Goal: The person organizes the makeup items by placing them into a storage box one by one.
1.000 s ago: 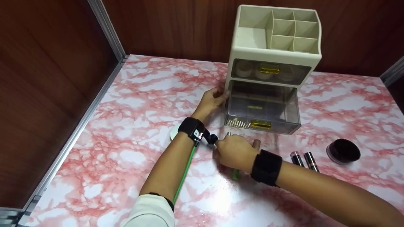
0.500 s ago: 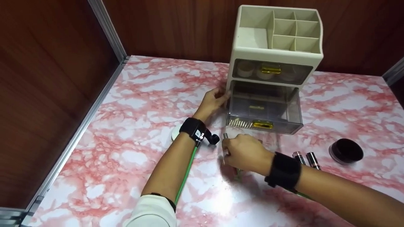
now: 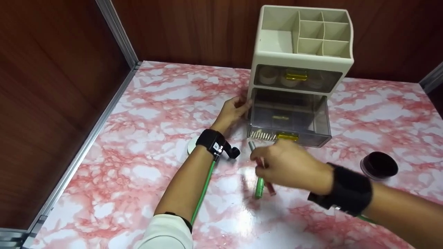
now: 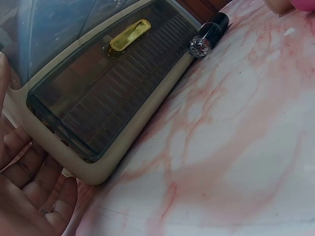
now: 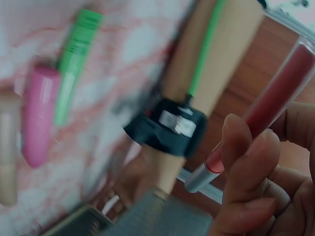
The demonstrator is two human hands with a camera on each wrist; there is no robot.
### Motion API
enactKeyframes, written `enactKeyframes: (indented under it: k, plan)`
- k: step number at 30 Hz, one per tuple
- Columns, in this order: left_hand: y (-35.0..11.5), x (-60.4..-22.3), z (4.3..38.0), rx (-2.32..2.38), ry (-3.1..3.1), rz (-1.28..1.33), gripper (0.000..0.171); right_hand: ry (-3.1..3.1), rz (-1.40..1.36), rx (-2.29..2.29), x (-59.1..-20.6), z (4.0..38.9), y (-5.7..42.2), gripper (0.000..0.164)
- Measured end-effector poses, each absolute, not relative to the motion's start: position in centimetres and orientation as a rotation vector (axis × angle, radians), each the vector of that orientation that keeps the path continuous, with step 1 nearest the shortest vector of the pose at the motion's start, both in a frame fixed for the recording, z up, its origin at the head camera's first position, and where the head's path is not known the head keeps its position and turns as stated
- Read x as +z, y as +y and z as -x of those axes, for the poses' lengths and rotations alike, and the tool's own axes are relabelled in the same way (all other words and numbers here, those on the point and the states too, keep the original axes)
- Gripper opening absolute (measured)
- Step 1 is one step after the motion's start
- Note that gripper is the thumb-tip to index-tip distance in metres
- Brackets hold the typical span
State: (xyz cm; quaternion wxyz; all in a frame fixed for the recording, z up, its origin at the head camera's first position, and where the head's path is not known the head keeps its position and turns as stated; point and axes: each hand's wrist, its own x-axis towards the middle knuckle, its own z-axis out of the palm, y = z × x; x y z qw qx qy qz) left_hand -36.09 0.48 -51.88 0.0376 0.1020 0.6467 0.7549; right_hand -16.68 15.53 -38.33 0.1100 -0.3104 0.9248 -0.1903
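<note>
My right hand (image 3: 289, 166) pinches a slim tube of red lip gloss (image 5: 280, 93) with a silver cap, held over the table in front of the organizer. In the head view its cap points toward the drawers. My left hand (image 3: 231, 112) rests against the left side of the cream makeup organizer (image 3: 301, 59), thumb at its front edge. In the left wrist view, those fingers (image 4: 64, 201) lie loosely bent by the organizer's lower corner. A smoky clear drawer (image 3: 301, 140) is pulled out. Below my right hand lies a green tube (image 3: 259, 188), beside a pink tube (image 5: 40, 115).
A beige tube (image 5: 7, 147) lies beside the pink one. A dark-lidded round jar (image 3: 379, 165) stands at the right. A black lipstick (image 4: 209, 35) with a crystal end lies by the organizer's base. A white round item (image 3: 191, 145) is partly hidden under my left wrist.
My right hand has moved to the right, and the lip gloss now shows in its fingers. Its wrist now covers the two lipsticks at the right. My left hand has stayed put.
</note>
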Motion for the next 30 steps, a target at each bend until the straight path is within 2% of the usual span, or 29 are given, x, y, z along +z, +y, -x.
enactKeyframes:
  k: [6,12,21,30]
  plan:
    - [0.6,-51.6,36.2,2.383,1.860,-0.310,0.027,2.684,0.778,-0.737,-34.6,18.0,16.6,0.028]
    - [0.3,-51.7,36.3,2.355,1.874,-0.315,0.030,2.744,0.654,-0.875,-32.3,20.6,17.0,0.023]
    - [-0.2,-51.9,36.2,2.377,1.863,-0.283,0.024,2.810,0.562,-0.822,-33.1,25.9,16.3,0.015]
    - [0.4,-52.1,35.9,2.401,1.792,-0.296,0.027,2.867,0.568,-0.684,-35.0,28.4,16.3,0.013]
